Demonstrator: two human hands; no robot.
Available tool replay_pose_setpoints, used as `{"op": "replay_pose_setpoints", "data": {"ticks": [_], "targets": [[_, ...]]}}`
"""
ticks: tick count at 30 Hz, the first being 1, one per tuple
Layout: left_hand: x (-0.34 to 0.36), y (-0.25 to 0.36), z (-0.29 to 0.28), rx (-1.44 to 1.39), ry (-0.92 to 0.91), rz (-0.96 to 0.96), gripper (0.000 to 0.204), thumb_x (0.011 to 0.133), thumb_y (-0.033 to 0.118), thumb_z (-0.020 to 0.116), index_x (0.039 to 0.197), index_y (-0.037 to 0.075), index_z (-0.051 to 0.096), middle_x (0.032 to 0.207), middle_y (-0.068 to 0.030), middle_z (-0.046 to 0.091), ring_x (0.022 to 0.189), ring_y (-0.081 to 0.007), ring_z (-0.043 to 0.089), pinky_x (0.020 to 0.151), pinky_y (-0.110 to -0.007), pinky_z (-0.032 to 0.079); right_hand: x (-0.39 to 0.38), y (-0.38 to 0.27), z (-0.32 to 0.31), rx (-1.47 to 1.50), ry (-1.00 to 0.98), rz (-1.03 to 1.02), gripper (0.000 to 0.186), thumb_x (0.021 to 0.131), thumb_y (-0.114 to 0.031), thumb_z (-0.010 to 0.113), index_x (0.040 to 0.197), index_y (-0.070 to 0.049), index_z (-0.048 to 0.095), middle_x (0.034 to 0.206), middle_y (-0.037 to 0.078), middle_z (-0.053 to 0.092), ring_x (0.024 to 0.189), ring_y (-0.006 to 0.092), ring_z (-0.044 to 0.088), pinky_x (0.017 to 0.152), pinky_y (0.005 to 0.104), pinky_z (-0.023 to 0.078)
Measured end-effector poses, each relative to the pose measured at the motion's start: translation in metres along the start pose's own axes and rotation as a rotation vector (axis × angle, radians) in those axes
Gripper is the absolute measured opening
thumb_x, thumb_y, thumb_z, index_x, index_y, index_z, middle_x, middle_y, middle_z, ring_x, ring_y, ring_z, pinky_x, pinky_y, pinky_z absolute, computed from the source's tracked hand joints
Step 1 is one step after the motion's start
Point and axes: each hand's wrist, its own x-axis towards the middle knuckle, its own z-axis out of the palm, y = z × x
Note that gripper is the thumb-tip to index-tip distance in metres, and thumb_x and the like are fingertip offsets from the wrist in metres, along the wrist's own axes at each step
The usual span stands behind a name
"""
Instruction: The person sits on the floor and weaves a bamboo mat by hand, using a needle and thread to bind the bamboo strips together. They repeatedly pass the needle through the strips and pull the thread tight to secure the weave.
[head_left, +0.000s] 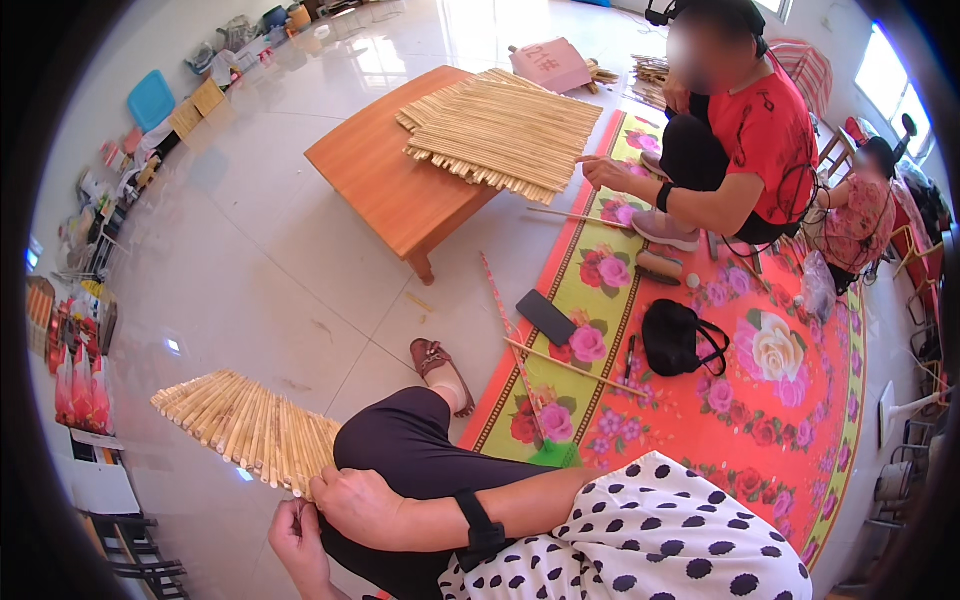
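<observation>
While a flowered mat spreads beside us and a table stands ahead, our fan of sticks juts out by our knee. Our right hand, curled closed, grips its near corner; our left hand bunches just below, its hold unclear. We're probably working that edge; next calls for steady fingers.

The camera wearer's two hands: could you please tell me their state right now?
Left hand: fingers curled; whether it holds anything cannot be told.
Right hand: closed on the fanned mat of thin straw-coloured sticks.
</observation>
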Motion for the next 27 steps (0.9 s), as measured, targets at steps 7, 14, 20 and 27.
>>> {"op": "replay_pose_setpoints", "data": {"ticks": [7,14,20,27], "targets": [[0.014,-0.003,-0.003,-0.069,-0.106,-0.027,0.016,0.091,-0.001,0.06,0.076,0.0,0.056,0.069,0.0026,0.051,0.061,-0.0045,0.043,0.054,-0.021,0.033,0.0,0.005,0.001,-0.029,0.069,-0.025,0.016,0.078,-0.012,0.066,0.086,-0.002,0.058,0.083,0.014,0.058,0.072,0.0301,0.067,0.058,0.039,0.055],[0.012,-0.015,0.004,-0.224,-0.033,-0.073,0.021,0.095,0.004,0.055,0.074,0.005,0.053,0.065,0.0027,0.052,0.056,-0.004,0.042,0.052,-0.02,0.032,0.0,0.006,0.003,-0.001,0.06,-0.05,0.018,0.076,-0.013,0.066,0.086,-0.002,0.056,0.083,0.013,0.058,0.071,0.0286,0.066,0.056,0.0381,0.054],[0.011,-0.016,0.005,-0.255,-0.038,-0.033,0.021,0.094,0.002,0.052,0.074,0.005,0.052,0.065,0.0035,0.051,0.056,-0.003,0.041,0.051,-0.019,0.03,0.0,0.007,0.004,-0.002,0.076,-0.059,0.017,0.076,-0.013,0.066,0.085,-0.002,0.056,0.082,0.012,0.058,0.072,0.0282,0.066,0.057,0.0378,0.055],[0.011,-0.017,0.008,-0.286,-0.038,-0.044,0.017,0.094,0.002,0.05,0.078,0.006,0.054,0.067,0.0046,0.051,0.056,-0.0018,0.04,0.051,-0.019,0.029,0.0,0.005,0.0,0.037,0.038,-0.007,0.02,0.075,-0.012,0.069,0.088,0.0,0.06,0.084,0.015,0.061,0.074,0.0313,0.068,0.062,0.04,0.056]]}}
